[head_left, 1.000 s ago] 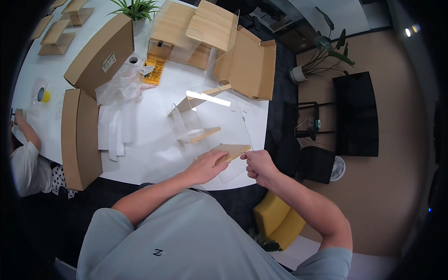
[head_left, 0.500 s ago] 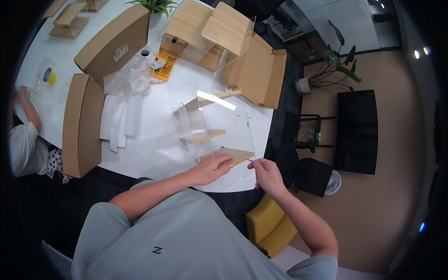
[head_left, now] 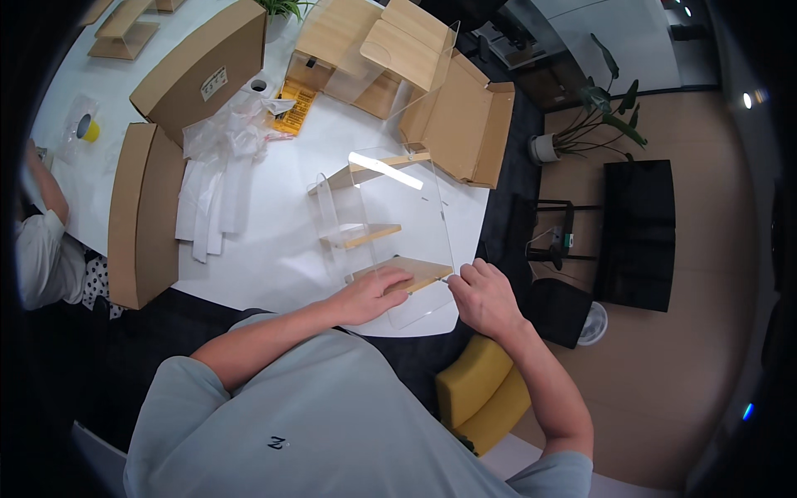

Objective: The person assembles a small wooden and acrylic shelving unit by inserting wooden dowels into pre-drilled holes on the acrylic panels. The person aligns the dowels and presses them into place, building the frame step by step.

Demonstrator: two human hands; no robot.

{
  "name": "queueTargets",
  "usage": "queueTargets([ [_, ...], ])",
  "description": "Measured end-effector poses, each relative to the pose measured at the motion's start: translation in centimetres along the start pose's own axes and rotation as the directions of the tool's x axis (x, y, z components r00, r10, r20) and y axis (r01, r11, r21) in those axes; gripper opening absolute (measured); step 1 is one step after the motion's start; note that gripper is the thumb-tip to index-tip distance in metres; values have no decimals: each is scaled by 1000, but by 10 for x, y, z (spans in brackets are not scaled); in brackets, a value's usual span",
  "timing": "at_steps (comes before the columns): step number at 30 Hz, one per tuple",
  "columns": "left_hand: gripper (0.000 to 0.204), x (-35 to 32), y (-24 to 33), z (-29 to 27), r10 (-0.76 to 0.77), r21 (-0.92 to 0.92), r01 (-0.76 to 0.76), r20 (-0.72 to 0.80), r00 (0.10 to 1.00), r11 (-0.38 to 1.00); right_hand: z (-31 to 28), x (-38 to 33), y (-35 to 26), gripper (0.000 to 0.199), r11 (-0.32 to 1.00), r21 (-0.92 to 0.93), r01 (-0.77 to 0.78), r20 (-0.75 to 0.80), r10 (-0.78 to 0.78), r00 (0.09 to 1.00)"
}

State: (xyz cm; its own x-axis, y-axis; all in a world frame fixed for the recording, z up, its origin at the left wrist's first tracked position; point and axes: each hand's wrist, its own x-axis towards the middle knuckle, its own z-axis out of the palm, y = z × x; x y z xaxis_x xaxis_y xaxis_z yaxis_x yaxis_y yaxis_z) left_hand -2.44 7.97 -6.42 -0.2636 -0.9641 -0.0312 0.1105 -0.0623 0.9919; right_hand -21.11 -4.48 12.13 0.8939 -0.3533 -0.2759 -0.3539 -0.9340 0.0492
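Observation:
On the white table before me stands a small rack, with a clear acrylic panel (head_left: 408, 207) on its right side and pale wooden boards between the panels. My left hand (head_left: 368, 297) grips the nearest wooden board (head_left: 415, 270), its fingers over the top. At the right end of that board my right hand (head_left: 484, 300) is closed round a thin metal tool (head_left: 443, 280), whose tip meets the panel. The fingers hide most of the tool, so I cannot tell its exact kind. A middle wooden board (head_left: 374, 235) and a far one (head_left: 386, 168) show through the acrylic.
A yellow tool case (head_left: 295, 108) lies beside crumpled plastic bags (head_left: 228, 137). Cardboard boxes (head_left: 137, 216) stand at left; an open carton (head_left: 457, 120) lies far right. Behind is another wood-and-acrylic rack (head_left: 340, 41). A co-worker's arm (head_left: 50, 187) reaches in at far left. A yellow chair (head_left: 481, 390) sits near right.
My right hand has turned over at the tool, knuckles now higher and the hand slightly further up. The left hand keeps its hold on the board. The whole view has shifted a little.

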Motion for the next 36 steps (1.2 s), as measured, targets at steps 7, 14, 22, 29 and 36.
queueTargets([
  [7, 52, 0, -2, 3, 34, -1, -34, -48, 998, 999, -7, 6, 5, 5, 985, -129, 119, 97, -107, 990],
  [14, 50, -1, -1, 5, 17, -12, -17, -48, 999, 1000, -13, 21, 9, 10, 969, -117, 216, 270, -178, 946],
  [22, 49, -1, 2, 7, 7, -28, -9, -66, 998, 1000, 16, 25, -16, 25, 404, 464, -789, 551, 566, 613],
  [29, 48, -3, 3, 5, 6, -60, -11, -82, 997, 998, -1, 35, -50, 24, -559, 560, -612, 808, 530, 256],
  [36, 47, -3, -1, 6, 44, -33, -48, -98, 994, 998, -7, 12, -30, 24, 543, 514, -664, 337, 584, 739],
])
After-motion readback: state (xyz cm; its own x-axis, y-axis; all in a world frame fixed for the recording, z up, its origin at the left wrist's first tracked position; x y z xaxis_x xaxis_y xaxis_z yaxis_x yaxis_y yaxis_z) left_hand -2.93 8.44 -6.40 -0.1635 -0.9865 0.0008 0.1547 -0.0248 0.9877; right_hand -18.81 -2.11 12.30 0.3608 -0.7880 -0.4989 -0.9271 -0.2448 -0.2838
